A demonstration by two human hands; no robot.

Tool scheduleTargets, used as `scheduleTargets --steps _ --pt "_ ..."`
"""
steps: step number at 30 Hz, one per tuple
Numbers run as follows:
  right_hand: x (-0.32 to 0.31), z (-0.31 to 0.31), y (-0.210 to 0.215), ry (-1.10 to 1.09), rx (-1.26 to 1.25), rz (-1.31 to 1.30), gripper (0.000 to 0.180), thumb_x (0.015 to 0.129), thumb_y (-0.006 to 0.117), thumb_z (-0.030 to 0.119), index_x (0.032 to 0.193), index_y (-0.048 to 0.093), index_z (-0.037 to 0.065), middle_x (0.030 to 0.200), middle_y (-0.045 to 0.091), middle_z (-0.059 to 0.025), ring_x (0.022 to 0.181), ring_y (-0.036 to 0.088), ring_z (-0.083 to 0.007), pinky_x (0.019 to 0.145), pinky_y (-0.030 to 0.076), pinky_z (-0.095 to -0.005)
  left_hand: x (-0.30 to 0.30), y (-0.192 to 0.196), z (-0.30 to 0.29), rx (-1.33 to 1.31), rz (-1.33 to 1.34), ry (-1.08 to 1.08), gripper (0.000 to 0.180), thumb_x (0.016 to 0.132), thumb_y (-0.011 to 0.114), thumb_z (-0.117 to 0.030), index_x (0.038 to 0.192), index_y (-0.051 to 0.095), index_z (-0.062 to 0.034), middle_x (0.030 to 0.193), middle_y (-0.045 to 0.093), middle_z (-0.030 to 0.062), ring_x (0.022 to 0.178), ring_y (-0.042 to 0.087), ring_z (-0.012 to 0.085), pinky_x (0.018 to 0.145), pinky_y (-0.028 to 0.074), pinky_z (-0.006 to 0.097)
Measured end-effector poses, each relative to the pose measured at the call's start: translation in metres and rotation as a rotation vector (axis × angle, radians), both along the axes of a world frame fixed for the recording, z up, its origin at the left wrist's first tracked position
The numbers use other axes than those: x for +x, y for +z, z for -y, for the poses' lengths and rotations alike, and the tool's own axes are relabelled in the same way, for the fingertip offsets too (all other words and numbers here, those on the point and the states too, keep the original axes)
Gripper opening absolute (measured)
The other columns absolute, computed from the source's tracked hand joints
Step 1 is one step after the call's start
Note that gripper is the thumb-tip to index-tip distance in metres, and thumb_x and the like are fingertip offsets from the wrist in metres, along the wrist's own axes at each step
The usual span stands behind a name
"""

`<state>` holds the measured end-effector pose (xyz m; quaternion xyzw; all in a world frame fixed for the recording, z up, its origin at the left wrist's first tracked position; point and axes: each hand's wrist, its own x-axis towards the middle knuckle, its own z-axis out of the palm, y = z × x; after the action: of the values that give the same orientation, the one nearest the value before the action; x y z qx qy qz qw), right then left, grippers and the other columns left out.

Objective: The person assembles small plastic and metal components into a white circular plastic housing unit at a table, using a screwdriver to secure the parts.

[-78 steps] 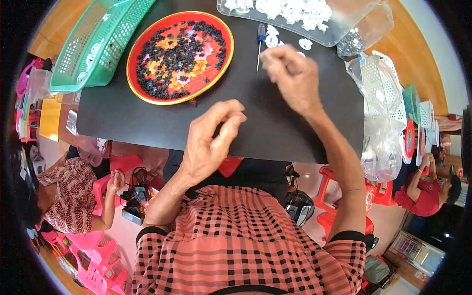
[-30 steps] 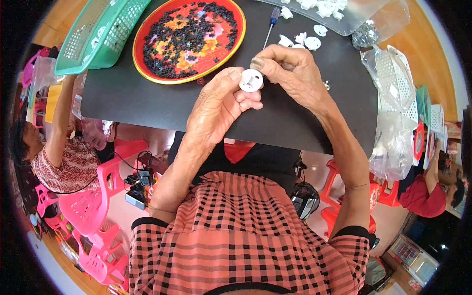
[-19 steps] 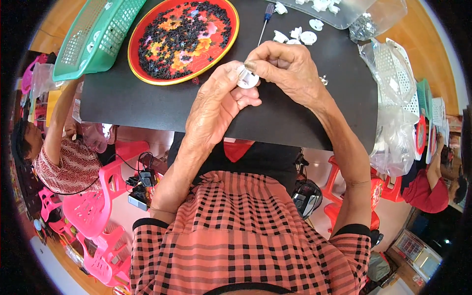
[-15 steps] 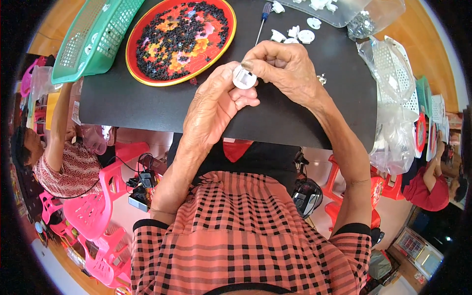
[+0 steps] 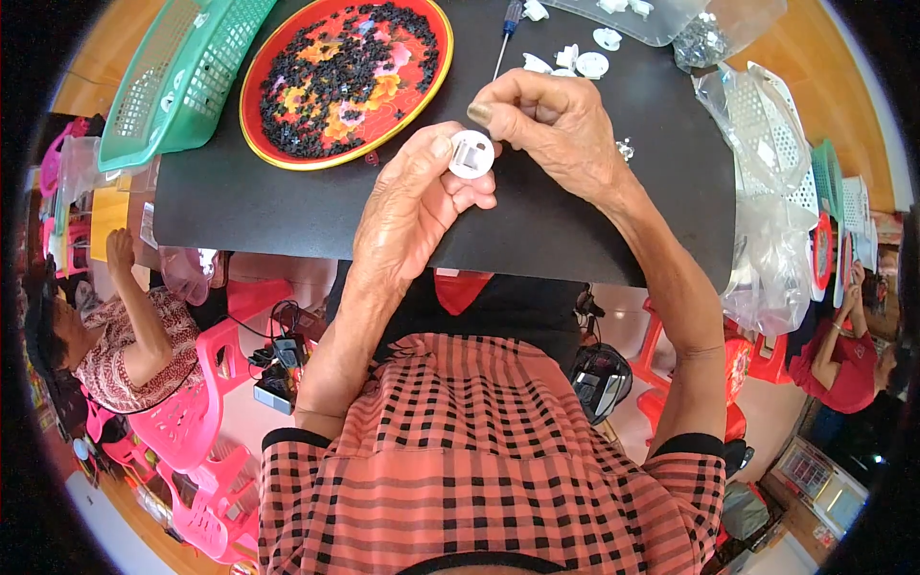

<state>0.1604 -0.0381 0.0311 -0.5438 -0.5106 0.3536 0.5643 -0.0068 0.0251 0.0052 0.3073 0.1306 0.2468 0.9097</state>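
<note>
My left hand [image 5: 407, 196] pinches a round white plastic part [image 5: 471, 155] by its edge above the near half of the table. A rectangular greyish recess and a small dark spot show on the part's face. Just above and to the right, my right hand [image 5: 565, 125] is closed, thumb against forefinger; whatever lies between them is too small or hidden. Its fingertips stand slightly apart from the white part. Beyond that hand lies a screwdriver [image 5: 511, 19] with a blue handle, and several similar white plastic parts [image 5: 592, 65] are to its right.
A red floral tray [image 5: 412, 110] of small black pieces sits at the far left, beside a green plastic basket [image 5: 158, 105]. Clear bags [image 5: 714, 38] and a white perforated basket [image 5: 767, 125] line the right. Other people sit on both sides. Small metal bits [image 5: 625, 149] lie on the black table [image 5: 575, 225].
My right hand has drawn slightly up from the white part, leaving a gap. My left hand has shifted a little left, and the part's face shows more fully. The person at left has lowered an arm.
</note>
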Motion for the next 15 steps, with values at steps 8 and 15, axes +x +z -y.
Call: scheduleTargets --steps 8,15 --pt "0.027 0.023 0.017 -0.186 0.094 0.150 0.017 0.085 0.064 0.016 0.086 0.065 -0.001 0.072 0.061 0.0015 0.065 0.053 -0.0031 0.058 0.043 -0.0175 0.002 -0.003 -0.002 0.019 0.011 0.006 0.029 0.093 0.051 -0.019 0.114 0.048 0.0008 0.106 0.058 0.0245 0.083 0.063 0.0233 0.074 0.055 0.035" --pt "0.076 0.088 0.027 -0.327 -0.152 0.507 0.012 0.086 0.062 0.013 0.093 0.064 0.003 0.075 0.058 0.0060 0.066 0.048 -0.0004 0.058 0.039 -0.0161 0.000 -0.004 -0.006 -0.014 0.034 -0.022 0.032 0.094 0.049 -0.020 0.116 0.047 0.0022 0.106 0.057 0.0249 0.085 0.061 0.0235 0.077 0.055 0.036"
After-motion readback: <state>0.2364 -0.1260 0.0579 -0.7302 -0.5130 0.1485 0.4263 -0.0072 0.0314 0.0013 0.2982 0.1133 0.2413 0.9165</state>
